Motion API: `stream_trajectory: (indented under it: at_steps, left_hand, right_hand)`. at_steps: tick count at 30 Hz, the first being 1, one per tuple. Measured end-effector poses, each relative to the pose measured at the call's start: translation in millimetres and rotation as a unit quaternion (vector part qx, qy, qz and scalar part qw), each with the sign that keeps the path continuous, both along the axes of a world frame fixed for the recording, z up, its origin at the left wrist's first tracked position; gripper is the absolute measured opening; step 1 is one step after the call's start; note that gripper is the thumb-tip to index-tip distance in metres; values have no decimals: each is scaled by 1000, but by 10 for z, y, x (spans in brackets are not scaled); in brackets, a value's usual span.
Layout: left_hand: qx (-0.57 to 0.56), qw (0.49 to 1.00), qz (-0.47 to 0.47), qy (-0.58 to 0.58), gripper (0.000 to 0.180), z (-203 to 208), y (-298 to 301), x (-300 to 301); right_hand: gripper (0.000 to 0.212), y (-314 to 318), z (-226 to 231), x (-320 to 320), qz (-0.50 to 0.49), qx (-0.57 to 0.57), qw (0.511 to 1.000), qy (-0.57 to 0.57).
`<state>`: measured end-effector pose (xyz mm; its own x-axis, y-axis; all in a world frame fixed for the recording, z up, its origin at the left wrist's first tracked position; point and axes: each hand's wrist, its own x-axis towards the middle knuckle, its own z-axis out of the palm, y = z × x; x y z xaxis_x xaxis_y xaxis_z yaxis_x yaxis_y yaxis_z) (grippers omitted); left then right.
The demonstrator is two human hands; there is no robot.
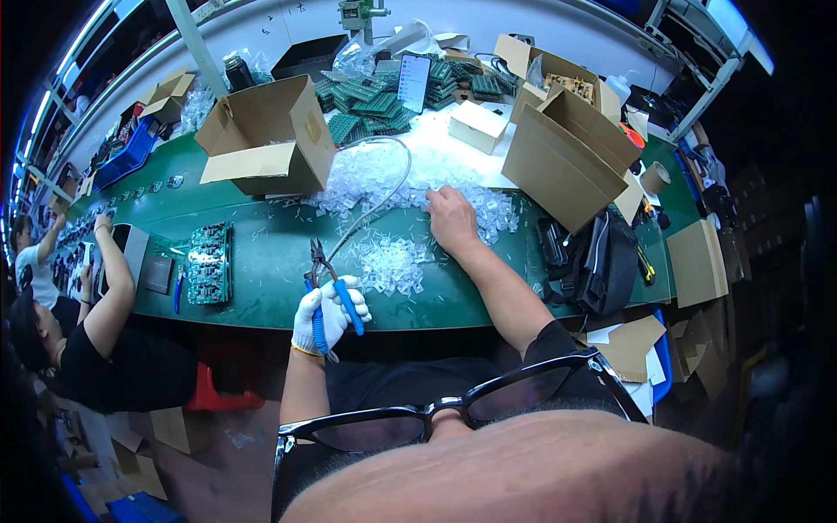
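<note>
My left hand (pixel 331 305), in a white glove, is closed on the blue handles of a pair of side cutters (pixel 317 266), whose jaws stand apart and point away from me. A grey cord (pixel 370 209) arcs from beside the cutters over the bench. My bare right hand (pixel 453 220) rests at the near edge of a wide heap of small clear plastic pieces (pixel 366 170). Its fingers are curled together at the pieces; what they hold, if anything, is too small to make out. Between my hands lies a smaller pile of clear pieces (pixel 392 266).
An open cardboard box (pixel 270 166) stands left of the heap, another (pixel 567 157) right. Green circuit boards (pixel 370 98) and a phone (pixel 414 83) are behind. A black bag (pixel 602 261) sits at right, a board stack (pixel 210 266) at left. Co-workers sit further left.
</note>
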<state>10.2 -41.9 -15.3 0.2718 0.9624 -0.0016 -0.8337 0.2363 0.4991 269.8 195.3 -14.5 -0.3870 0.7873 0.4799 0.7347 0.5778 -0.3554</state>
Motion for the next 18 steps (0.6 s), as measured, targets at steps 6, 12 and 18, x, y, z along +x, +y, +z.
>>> stream_trajectory:
  at_steps: [6, 12, 18]
  left_hand:
    - [-17, 998, 1, 61, 82, 31, 25, 20]
    - [-48, 981, -9, 190, 63, 193, 60, 112]
    - [-122, 889, -5, 442, 52, 583, 78, 363]
  right_hand:
    - [24, -41, 157, 26, 51, 45, 996, 63]
    - [12, -297, 208, -3, 153, -92, 956, 232]
    - [17, -618, 124, -101, 242, -470, 757, 384]
